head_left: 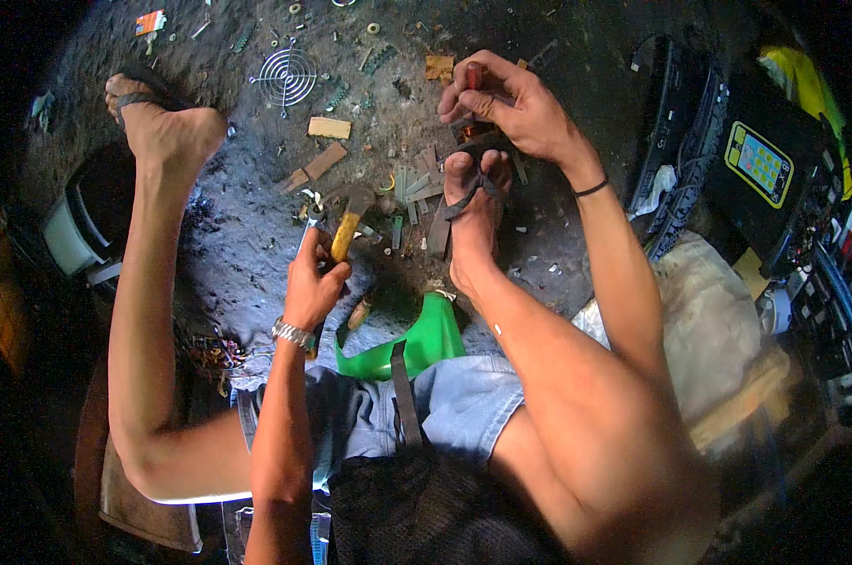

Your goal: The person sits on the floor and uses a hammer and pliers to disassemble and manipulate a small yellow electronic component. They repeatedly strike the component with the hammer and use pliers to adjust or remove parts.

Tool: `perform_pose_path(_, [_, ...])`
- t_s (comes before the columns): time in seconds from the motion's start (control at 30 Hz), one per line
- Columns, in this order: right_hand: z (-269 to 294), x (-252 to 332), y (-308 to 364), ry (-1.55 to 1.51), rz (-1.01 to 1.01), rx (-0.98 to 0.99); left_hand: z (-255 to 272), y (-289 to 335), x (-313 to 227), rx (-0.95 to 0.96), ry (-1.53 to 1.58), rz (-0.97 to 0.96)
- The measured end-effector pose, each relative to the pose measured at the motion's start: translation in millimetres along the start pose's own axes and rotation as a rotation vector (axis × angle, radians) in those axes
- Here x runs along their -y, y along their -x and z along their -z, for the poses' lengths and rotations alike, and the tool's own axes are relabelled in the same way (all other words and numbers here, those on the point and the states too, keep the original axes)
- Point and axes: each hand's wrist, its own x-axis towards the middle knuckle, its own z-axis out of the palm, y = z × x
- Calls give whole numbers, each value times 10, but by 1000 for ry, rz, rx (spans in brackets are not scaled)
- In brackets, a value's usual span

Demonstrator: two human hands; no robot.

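My left hand [315,290], with a metal watch on its wrist, is closed around a hammer [347,235] with a yellow handle and a dark head. Out of the same fist sticks a silver metal tool [315,215]; its kind is unclear. My right hand [512,111] pinches a small red cylindrical piece [474,75] between thumb and fingers, just beyond my right foot [476,202]. Under that hand, at the sandal's tip, lies a small part with an orange-copper tint [467,134], partly hidden. A green curved plastic piece [416,347] lies between my legs.
Metal strips [416,184], wood pieces [329,127] and a round fan grille [285,77] litter the dirt floor. On the right are black casings [666,122] and a pale sack [699,301]. A grey-white housing [73,231] stands left, beyond my left leg.
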Motion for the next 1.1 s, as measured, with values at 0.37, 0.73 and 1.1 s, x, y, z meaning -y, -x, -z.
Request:
perform_pose_path(0.37, [84,74,-87,78,-99,105,425,-40,-2027,-138,-169,-818])
perform_pose_path(0.73, [97,8,-91,69,-53,80,447,-317,-2160,-90,21,-904])
perform_pose_path(1.1, [108,-24,-125,97,-91,75,652,-225,-2335,-36,67,-717])
